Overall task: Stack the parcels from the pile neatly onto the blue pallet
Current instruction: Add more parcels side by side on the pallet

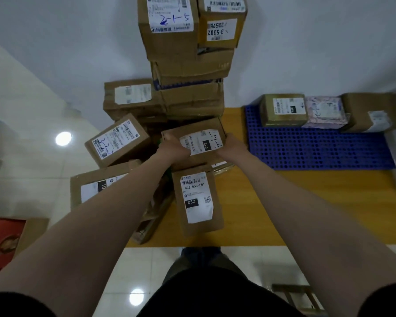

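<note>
Well, far off at nine o'clock a red box (2, 243) lies on the tiled floor (32, 156). Next comes the pile (133, 124): a flat parcel (94, 186) partly hidden under the person's left forearm, a tilted parcel (117, 140) at its twelve o'clock, and a tall stack (188, 53) rising against the white wall. Dead centre, the left hand (173, 148) grips the left edge of a brown parcel (199, 140) whose label reads "032". The right hand (232, 146) grips its right edge, and the fingers (169, 138) of both curl round the carton. It sits tilted over the pile; whether it rests there or is lifted clear I cannot tell. At its six o'clock another labelled parcel (197, 200) lies on the yellow wooden platform (284, 202). At three o'clock the blue pallet (318, 149) lies on that platform, by the wall. Along its far edge, side by side, sit a taped brown box (282, 110), a pink patterned bag (325, 112) and a bigger brown box (370, 110).
</note>
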